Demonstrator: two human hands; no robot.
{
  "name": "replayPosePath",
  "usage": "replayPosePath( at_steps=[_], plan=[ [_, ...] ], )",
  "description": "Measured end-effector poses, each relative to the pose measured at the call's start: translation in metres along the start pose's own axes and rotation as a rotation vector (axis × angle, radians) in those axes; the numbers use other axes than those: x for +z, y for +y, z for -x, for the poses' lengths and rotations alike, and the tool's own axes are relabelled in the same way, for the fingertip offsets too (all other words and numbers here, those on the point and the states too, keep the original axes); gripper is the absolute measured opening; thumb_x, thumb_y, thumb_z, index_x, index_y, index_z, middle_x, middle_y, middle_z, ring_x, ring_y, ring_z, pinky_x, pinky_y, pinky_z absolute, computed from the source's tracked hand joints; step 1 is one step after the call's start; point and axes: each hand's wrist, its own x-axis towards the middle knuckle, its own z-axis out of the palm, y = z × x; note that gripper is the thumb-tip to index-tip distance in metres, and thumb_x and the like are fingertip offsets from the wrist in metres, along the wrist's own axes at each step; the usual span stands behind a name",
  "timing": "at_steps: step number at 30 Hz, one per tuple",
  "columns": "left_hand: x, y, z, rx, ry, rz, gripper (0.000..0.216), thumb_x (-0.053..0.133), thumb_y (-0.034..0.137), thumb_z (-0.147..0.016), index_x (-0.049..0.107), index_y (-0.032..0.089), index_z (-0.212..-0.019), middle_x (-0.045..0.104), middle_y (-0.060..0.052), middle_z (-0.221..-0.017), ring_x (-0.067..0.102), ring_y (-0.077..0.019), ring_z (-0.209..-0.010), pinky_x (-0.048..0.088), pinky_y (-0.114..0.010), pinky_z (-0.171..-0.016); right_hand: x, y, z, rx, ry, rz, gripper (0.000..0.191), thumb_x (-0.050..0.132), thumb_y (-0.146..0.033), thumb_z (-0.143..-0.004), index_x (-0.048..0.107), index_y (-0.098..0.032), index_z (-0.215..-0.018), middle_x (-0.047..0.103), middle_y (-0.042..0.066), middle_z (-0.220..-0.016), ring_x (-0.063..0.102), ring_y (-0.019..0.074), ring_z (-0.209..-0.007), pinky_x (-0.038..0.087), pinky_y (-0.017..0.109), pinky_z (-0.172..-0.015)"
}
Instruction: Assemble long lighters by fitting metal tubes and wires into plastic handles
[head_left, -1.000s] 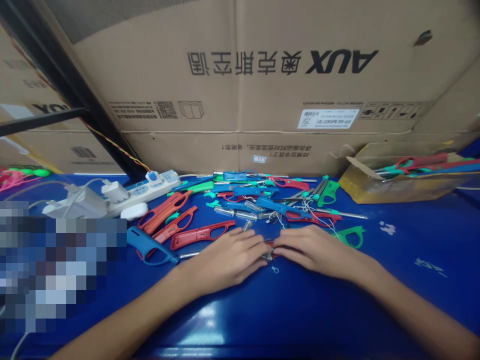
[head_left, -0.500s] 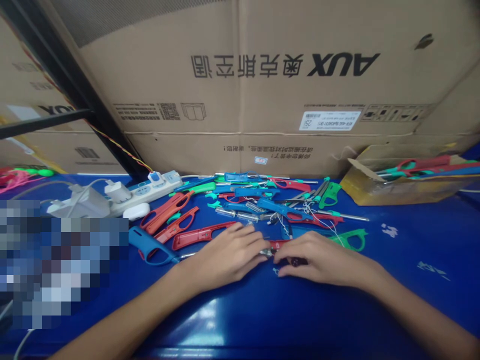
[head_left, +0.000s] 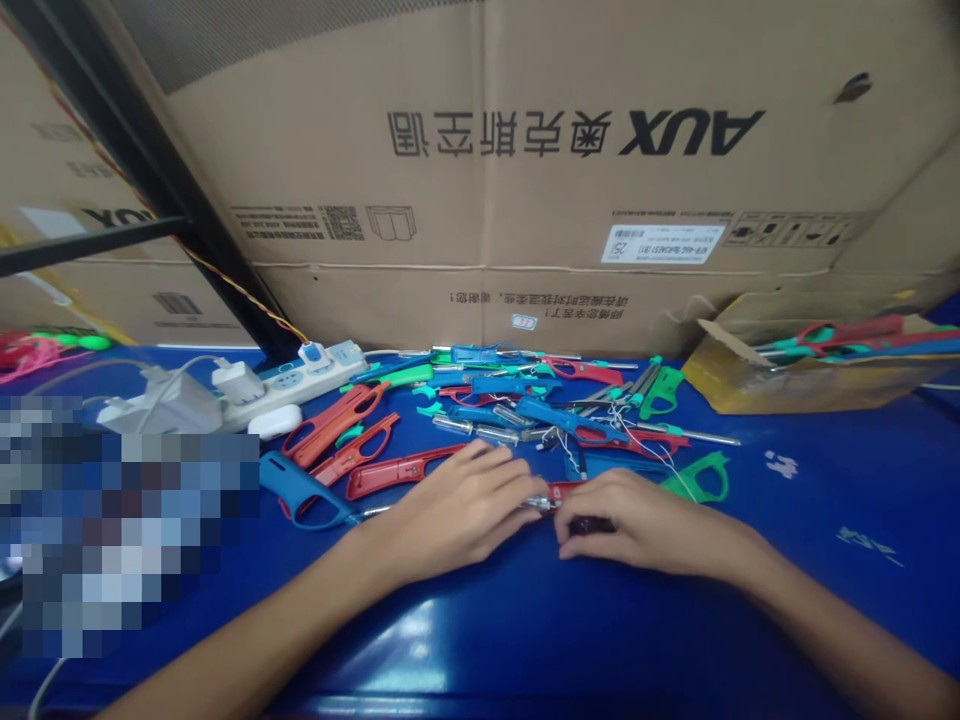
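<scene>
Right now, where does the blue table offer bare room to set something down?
Bare: the blue table on the near side of the left hand and right hand; also between the right forearm and the open carton, around the white scraps. Crowded: beyond the hands, where coloured plastic handles lie.

The left arm (head_left: 274, 635) and right arm (head_left: 832, 617), both bare, slant inward from the lower corners, wrists nearly straight. The left hand (head_left: 480, 505) is back upward, fingers bent and close together, pointing right, its thumb on the near side. Just beside it, the right hand (head_left: 637, 515) points left, fingers curled downward, thumb extended below them with a gap between
</scene>
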Motion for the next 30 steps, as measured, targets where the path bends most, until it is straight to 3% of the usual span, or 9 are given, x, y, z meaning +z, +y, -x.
replayPosePath(
  at_steps=[13,30],
  plan=[
    [-0.0044,0.0042,-0.0007,0.037,0.023,0.029,0.021,0.042,0.03,-0.107,0.056,0.017,-0.118,0.066,-0.004,-0.1,0.059,-0.0195,-0.093,0.042,-0.034,-0.085,-0.0041,0.0001,0.0029,-0.001,0.24,-0.257,0.021,0.061,-0.039,-0.096,0.065,-0.02,-0.089,0.065,-0.003,-0.077,0.057,0.0099,-0.068,0.043,0.023,-0.063],
    [-0.0002,0.0064,0.0006,0.013,0.093,0.069,0.013,0.041,0.023,-0.107,0.053,0.018,-0.107,0.068,-0.003,-0.098,0.061,-0.0165,-0.086,0.045,-0.033,-0.086,0.0012,-0.0011,0.0025,0.03,0.216,-0.288,0.023,0.051,-0.04,-0.101,0.061,-0.02,-0.093,0.061,-0.003,-0.071,0.055,0.0101,-0.062,0.043,0.024,-0.059]
  ],
)
